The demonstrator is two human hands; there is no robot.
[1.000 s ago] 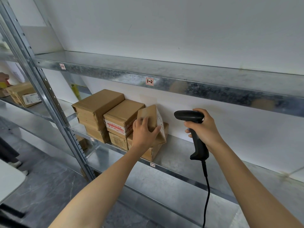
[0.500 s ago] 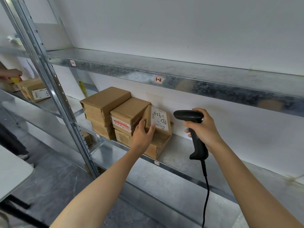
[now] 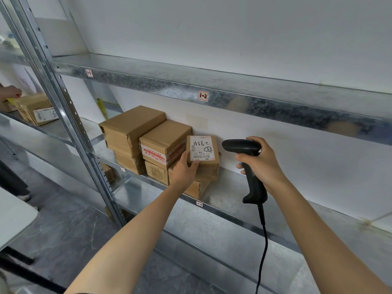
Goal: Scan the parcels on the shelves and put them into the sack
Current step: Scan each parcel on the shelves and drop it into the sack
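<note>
My left hand [image 3: 184,169] grips a small brown parcel [image 3: 209,166] by its lower left corner, tilted so its white label [image 3: 201,147] with barcode and handwriting faces me. It rests on another flat brown parcel [image 3: 197,188] on the metal shelf [image 3: 233,200]. To its right my right hand [image 3: 262,163] holds a black corded barcode scanner [image 3: 241,146], whose head points left at the label from a short distance. The sack is not in view.
Several more brown parcels [image 3: 131,128] are stacked to the left on the same shelf. An upper shelf [image 3: 233,102] runs overhead. A metal upright [image 3: 70,115] stands at the left, with another parcel [image 3: 35,111] and someone's hand [image 3: 10,93] beyond. A white table corner [image 3: 14,217] is lower left.
My left hand has turned the small parcel so its label now faces me squarely. The scanner has stayed beside it.
</note>
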